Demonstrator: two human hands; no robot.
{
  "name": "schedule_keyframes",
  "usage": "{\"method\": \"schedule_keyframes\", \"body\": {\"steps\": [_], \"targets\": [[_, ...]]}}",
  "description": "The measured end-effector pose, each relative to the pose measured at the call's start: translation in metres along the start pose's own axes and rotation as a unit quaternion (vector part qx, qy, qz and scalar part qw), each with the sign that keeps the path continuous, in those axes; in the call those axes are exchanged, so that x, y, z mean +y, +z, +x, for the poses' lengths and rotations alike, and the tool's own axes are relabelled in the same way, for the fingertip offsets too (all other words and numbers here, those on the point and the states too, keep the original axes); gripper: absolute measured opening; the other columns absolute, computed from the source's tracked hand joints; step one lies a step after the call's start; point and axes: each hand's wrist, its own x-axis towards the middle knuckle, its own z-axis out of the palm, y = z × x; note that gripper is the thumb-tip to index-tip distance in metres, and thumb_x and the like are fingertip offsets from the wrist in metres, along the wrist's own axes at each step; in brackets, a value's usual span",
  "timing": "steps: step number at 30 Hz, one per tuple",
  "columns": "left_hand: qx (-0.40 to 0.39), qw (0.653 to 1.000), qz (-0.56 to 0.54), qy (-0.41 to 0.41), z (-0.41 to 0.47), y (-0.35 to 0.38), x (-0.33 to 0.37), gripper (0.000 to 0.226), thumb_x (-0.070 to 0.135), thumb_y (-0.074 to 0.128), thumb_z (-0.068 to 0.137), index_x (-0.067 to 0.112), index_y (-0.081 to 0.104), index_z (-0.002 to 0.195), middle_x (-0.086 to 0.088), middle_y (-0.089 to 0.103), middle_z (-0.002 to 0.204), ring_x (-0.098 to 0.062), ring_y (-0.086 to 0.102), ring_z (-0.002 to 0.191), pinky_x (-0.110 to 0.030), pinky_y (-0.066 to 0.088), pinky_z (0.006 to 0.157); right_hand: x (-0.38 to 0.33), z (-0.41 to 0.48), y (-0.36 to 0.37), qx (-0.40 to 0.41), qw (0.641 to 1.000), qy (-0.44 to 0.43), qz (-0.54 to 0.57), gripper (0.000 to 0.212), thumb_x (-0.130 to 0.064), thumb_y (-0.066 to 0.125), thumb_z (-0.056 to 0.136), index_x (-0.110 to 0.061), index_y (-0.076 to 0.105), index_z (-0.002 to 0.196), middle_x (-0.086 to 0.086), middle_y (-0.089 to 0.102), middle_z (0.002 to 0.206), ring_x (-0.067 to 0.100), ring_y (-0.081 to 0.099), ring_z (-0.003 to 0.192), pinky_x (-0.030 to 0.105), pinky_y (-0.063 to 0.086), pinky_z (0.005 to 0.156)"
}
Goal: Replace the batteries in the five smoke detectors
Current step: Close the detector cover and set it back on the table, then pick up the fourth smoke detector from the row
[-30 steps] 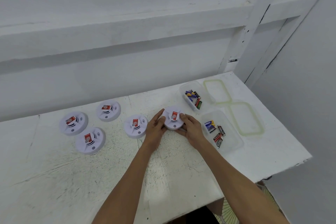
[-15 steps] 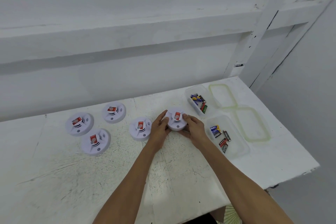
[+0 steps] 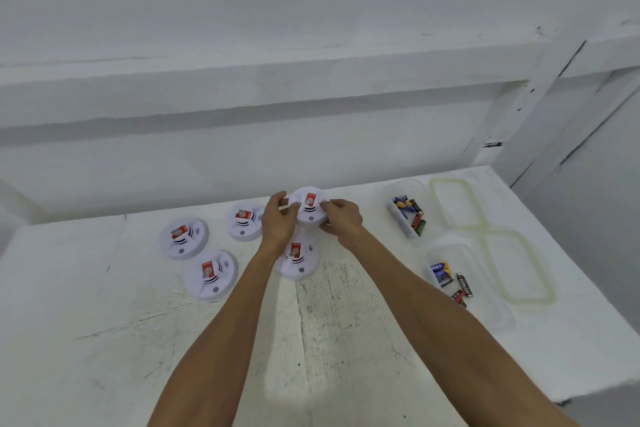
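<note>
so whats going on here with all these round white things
A person is working on smoke detectors at a white table. The left hand and right hand both grip one smoke detector by its rim, apparently raised off the table. Four other detectors lie face up, to the left and nearer the person. Two clear tubs holding batteries sit to the right, with their lids off beside them.

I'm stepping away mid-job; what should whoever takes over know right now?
Left hand and right hand both grip one detector by its rim.
Four other detectors lie face up on the table.
Batteries sit in two open tubs at right, lids beside them. Which tub holds fresh ones, cannot tell.
Done: none looks opened. Left: all five.
</note>
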Motion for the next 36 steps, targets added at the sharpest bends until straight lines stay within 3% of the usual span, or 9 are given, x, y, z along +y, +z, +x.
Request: {"method": "schedule_keyframes", "body": {"steps": [3, 6, 10, 13, 15, 18, 20, 23, 36], "targets": [[0.009, 1.0, 0.009, -0.025, -0.001, -0.005, -0.003, 0.039, 0.014, 0.052, 0.105, 0.006, 0.055, 0.143, -0.007, 0.063, 0.137, -0.026, 0.058, 0.126, -0.033, 0.047, 0.102, 0.001, 0.004, 0.015, 0.038, 0.997, -0.015, -0.06, 0.026, -0.023, 0.075, 0.086, -0.011, 0.072, 0.109, 0.01, 0.072, 0.107, 0.027, 0.071, 0.095, 0.041, 0.063, 0.078], [-0.013, 1.0, 0.024, -0.013, -0.005, -0.007, -0.01, 0.022, -0.001, 0.042, 0.099, 0.007, 0.06, 0.11, 0.002, 0.068, 0.099, -0.017, 0.06, 0.091, -0.024, 0.048, 0.077, 0.003, 0.008, 0.024, 0.079, 0.987, -0.045, -0.135, 0.022, -0.025, 0.072, 0.086, -0.014, 0.074, 0.105, 0.006, 0.075, 0.104, 0.025, 0.072, 0.094, 0.039, 0.059, 0.088], [-0.039, 0.999, 0.036, 0.009, -0.005, -0.01, -0.019, 0.027, -0.005, 0.041, 0.094, 0.002, 0.062, 0.11, -0.009, 0.073, 0.105, -0.027, 0.067, 0.096, -0.042, 0.059, 0.083, 0.002, 0.005, 0.027, 0.073, 0.973, -0.062, -0.209, 0.02, -0.018, 0.065, 0.088, -0.01, 0.076, 0.102, 0.007, 0.076, 0.106, 0.025, 0.071, 0.097, 0.037, 0.055, 0.092], [-0.043, 0.998, 0.054, 0.011, -0.007, -0.012, -0.017, 0.023, -0.005, 0.043, 0.095, 0.003, 0.062, 0.105, -0.005, 0.072, 0.099, -0.019, 0.065, 0.088, -0.027, 0.055, 0.071, 0.004, 0.005, 0.026, 0.063, 0.963, -0.077, -0.25, 0.023, -0.015, 0.057, 0.088, 0.001, 0.074, 0.086, 0.018, 0.075, 0.088, 0.03, 0.068, 0.076, 0.033, 0.054, 0.071], [-0.042, 0.997, 0.059, 0.017, -0.005, -0.012, -0.018, 0.023, -0.006, 0.043, 0.094, 0.0, 0.062, 0.105, -0.009, 0.072, 0.099, -0.016, 0.061, 0.083, -0.023, 0.051, 0.069, 0.006, 0.006, 0.027, 0.046, 0.957, -0.082, -0.276, 0.025, -0.014, 0.054, 0.089, -0.004, 0.061, 0.067, 0.019, 0.059, 0.066, 0.025, 0.052, 0.06, 0.028, 0.036, 0.057], [-0.042, 0.997, 0.063, 0.003, -0.005, -0.012, -0.019, 0.018, -0.006, 0.041, 0.092, 0.002, 0.057, 0.094, -0.012, 0.067, 0.089, -0.015, 0.055, 0.076, -0.027, 0.046, 0.067, 0.003, -0.001, 0.032, 0.039, 0.954, -0.096, -0.281, 0.015, -0.018, 0.055, 0.092, -0.015, 0.06, 0.078, 0.008, 0.056, 0.077, 0.024, 0.054, 0.07, 0.025, 0.039, 0.062], [-0.036, 0.997, 0.066, 0.008, -0.007, -0.015, -0.014, 0.027, -0.002, 0.042, 0.094, 0.013, 0.063, 0.101, -0.003, 0.069, 0.1, -0.015, 0.063, 0.09, -0.027, 0.052, 0.079, 0.0, -0.01, 0.038, 0.057, 0.953, -0.13, -0.266, 0.024, -0.023, 0.055, 0.096, -0.012, 0.062, 0.117, 0.009, 0.059, 0.112, 0.025, 0.059, 0.102, 0.029, 0.047, 0.082], [-0.009, 0.998, 0.062, 0.019, -0.008, -0.029, -0.005, 0.049, -0.002, 0.043, 0.1, 0.003, 0.05, 0.148, -0.011, 0.058, 0.148, -0.026, 0.053, 0.138, -0.04, 0.042, 0.116, -0.004, -0.022, 0.049, 0.044, 0.942, -0.207, -0.259, 0.03, -0.02, 0.054, 0.096, -0.014, 0.058, 0.125, 0.008, 0.056, 0.124, 0.025, 0.055, 0.114, 0.033, 0.047, 0.093], [0.016, 0.994, 0.097, 0.055, -0.035, -0.143, -0.018, 0.037, -0.003, 0.047, 0.101, 0.009, 0.069, 0.127, -0.007, 0.074, 0.124, -0.023, 0.07, 0.115, -0.047, 0.055, 0.105, 0.011, -0.079, 0.108, -0.185, 0.852, -0.343, -0.349, 0.031, -0.025, 0.056, 0.098, -0.011, 0.063, 0.124, 0.007, 0.065, 0.124, 0.02, 0.064, 0.104, 0.034, 0.052, 0.093]]}}
